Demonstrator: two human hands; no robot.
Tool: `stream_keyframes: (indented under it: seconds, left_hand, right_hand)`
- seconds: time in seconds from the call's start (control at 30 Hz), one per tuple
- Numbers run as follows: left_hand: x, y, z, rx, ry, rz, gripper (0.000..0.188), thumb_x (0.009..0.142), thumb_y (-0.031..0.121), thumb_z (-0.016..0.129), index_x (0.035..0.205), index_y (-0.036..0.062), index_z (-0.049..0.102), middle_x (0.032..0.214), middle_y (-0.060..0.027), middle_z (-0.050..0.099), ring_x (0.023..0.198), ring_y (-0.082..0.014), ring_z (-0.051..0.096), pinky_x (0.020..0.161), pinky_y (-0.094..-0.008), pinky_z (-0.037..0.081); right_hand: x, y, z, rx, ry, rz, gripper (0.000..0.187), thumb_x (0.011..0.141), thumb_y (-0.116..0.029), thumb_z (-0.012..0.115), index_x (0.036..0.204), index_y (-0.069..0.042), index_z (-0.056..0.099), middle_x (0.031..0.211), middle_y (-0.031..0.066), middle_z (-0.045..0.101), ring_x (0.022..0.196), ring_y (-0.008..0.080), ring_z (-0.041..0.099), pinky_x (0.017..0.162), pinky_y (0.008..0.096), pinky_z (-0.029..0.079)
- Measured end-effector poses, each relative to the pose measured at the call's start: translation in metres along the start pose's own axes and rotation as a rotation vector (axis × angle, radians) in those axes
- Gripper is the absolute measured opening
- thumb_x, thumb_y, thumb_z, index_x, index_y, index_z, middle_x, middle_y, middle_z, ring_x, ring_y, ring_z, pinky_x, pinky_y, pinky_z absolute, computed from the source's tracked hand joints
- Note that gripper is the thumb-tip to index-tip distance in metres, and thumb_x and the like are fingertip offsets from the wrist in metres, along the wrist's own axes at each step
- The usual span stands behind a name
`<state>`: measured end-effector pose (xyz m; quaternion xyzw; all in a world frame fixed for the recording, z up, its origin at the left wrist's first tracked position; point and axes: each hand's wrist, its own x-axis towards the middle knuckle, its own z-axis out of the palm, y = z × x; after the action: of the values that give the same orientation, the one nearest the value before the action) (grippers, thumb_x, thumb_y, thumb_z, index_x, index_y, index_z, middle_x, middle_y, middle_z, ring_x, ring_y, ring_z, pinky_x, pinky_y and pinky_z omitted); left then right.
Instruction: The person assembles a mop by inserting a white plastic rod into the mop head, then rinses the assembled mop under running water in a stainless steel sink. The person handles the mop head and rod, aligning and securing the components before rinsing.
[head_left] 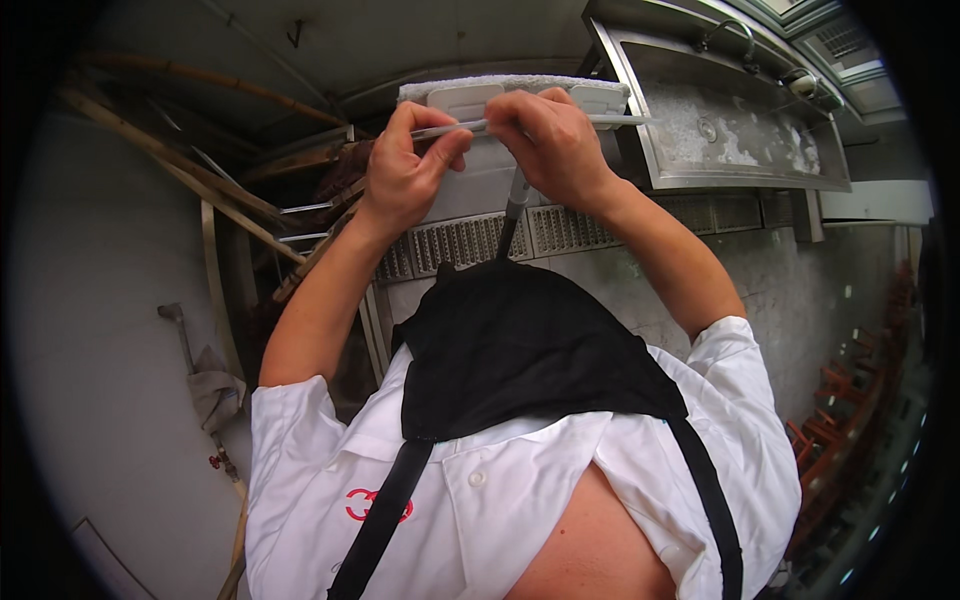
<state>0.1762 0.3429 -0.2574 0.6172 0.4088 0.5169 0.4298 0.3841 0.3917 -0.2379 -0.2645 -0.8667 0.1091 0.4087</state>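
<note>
Left hand (408,165) and right hand (560,145) both pinch a thin white strip (615,119), spanning between them and past the right; fluffy pad (515,83) just beyond. Risk: uneven or loosened pinch could let strip twist free.

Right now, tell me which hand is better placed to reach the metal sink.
Probably the right hand: it is nearer the metal sink, which stands on the person's right, while the left hand is farther across. Both seem to grip the thin pale strip, so neither looks free.
</note>
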Motion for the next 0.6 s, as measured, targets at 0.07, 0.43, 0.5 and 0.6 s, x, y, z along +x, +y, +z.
stream_keyframes:
  seconds: [0.07,0.43,0.5,0.6]
  left_hand:
    - [-0.002,-0.003,0.0,-0.004,-0.004,0.001,0.018,0.098,0.013,0.066,0.102,0.0024,0.052,0.09,-0.0045,0.062,0.076,-0.0088,0.061,0.071,-0.0229,0.051]
    - [-0.001,0.007,0.005,-0.004,0.077,0.035,0.015,0.096,0.013,0.069,0.099,0.0015,0.061,0.081,-0.0043,0.067,0.072,-0.0094,0.063,0.068,-0.0236,0.052]
    - [-0.002,0.004,-0.003,-0.081,0.096,0.001,0.014,0.096,0.013,0.068,0.1,0.0018,0.061,0.082,-0.0045,0.067,0.072,-0.01,0.063,0.069,-0.0233,0.052]
    - [-0.004,0.002,-0.02,-0.122,0.09,0.008,0.011,0.098,0.01,0.065,0.103,0.0015,0.061,0.087,-0.0071,0.067,0.075,-0.0112,0.064,0.071,-0.0244,0.054]
  right_hand:
    - [-0.003,-0.002,0.003,-0.006,-0.02,0.016,0.015,0.086,-0.005,0.071,0.097,-0.008,0.061,0.09,0.0045,0.07,0.076,0.026,0.066,0.078,0.0344,0.047]
    - [0.002,0.005,-0.024,-0.003,-0.139,0.089,0.024,0.084,-0.016,0.077,0.102,-0.01,0.063,0.094,0.0041,0.071,0.09,0.0259,0.067,0.081,0.038,0.051]
    - [-0.005,0.027,-0.043,-0.068,-0.22,0.066,0.028,0.083,-0.02,0.078,0.105,-0.011,0.062,0.097,0.0037,0.071,0.093,0.0258,0.068,0.082,0.0367,0.054]
    - [-0.031,0.07,-0.083,-0.144,-0.36,0.248,0.025,0.084,-0.019,0.078,0.104,-0.01,0.066,0.096,0.0063,0.071,0.09,0.0255,0.069,0.078,0.0348,0.055]
